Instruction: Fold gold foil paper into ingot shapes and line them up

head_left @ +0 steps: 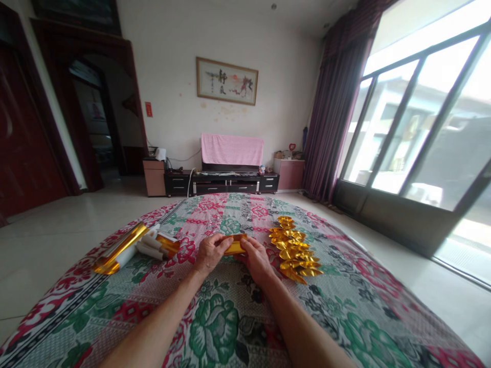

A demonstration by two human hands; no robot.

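Observation:
Between my two hands, just above the patterned cloth [215, 317], is a folded piece of gold foil paper [233, 249]. My left hand [210, 252] grips its left end, thumb on top. At the right end my right hand [255, 257] pinches it the same way; the fingers underneath are partly hidden. Several folded gold paper ingots [295, 248] lie in a cluster to the right of my right hand. Off to the left of my left hand sit rolled gold and white paper sheets [126, 249] and a smaller curled stack [159, 243].
The cloth covers a wide rounded surface in front of me. Beyond it stands a low black TV cabinet [230, 183] with a pink cloth [232, 149] over the screen. Tall windows [414, 122] and a purple curtain [326, 112] line the right; a doorway [97, 117] opens at left.

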